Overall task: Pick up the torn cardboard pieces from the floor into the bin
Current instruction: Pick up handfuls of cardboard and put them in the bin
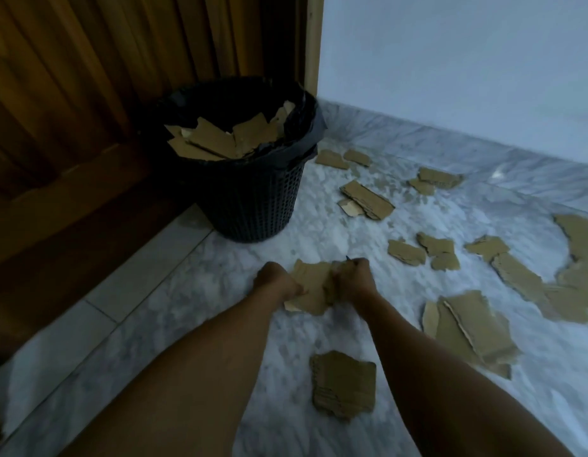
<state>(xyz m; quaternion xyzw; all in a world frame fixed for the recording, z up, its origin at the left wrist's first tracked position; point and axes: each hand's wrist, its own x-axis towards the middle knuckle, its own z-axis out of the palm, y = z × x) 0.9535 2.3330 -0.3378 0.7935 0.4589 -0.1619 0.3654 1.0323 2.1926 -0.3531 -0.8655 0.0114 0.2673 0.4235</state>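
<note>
1. Right, both sets of fingers are curled tight: left hand and right hand clutch one cardboard bundle, pinned between them.
2. It's low, just short of the bin, which holds scraps.
3. More loose pieces litter the marble floor nearby.

Marble floor: cardboard pieces, bin

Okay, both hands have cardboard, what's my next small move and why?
Probably carry the held cardboard forward over the bin and let go: the left hand and right hand both grip it, the bin stands just ahead, and more pieces lie on the floor to the right.
</note>
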